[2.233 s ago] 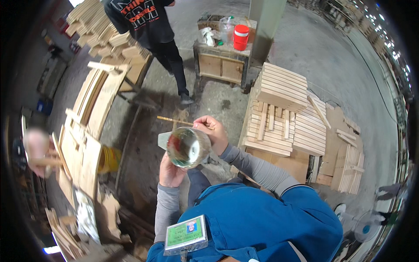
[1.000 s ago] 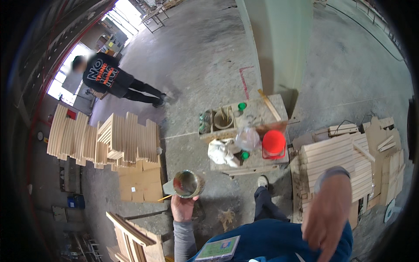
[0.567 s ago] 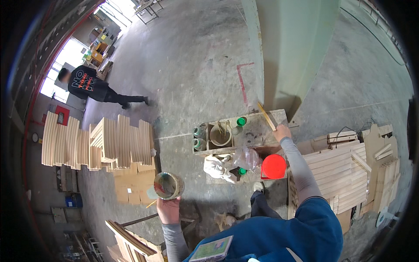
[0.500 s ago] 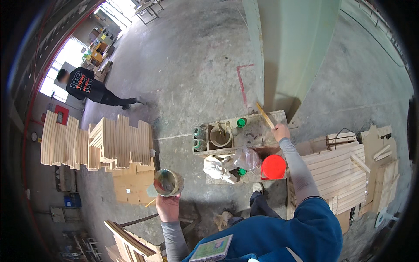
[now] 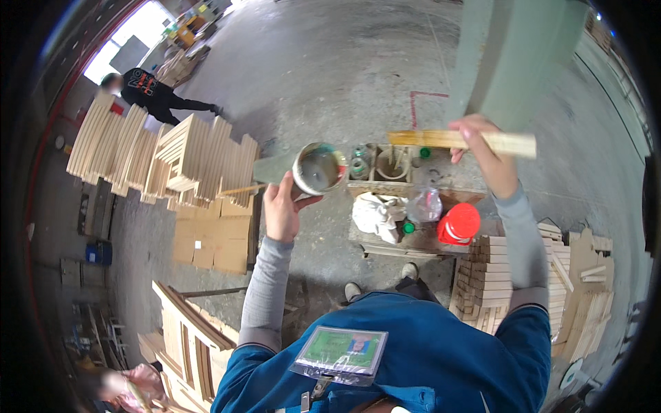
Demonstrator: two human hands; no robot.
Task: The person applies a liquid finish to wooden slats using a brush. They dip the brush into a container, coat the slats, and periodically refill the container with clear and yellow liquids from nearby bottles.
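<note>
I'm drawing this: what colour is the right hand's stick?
The stick: amber left end, pale right end; head view.

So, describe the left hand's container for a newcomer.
Find the wooden bench beyond the blue shirt. Left of that bench, the left hand holds a round, pale-rimmed open container. Unlike the pot set in the bench, it's held aloft.

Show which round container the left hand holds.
The leftmost round pot with whitish rim; the red plastic bucket and grey round pot with sticks are unheld.

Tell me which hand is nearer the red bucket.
Right. In the picture, the right hand is above the red bucket; the left hand is far to its left.
</note>
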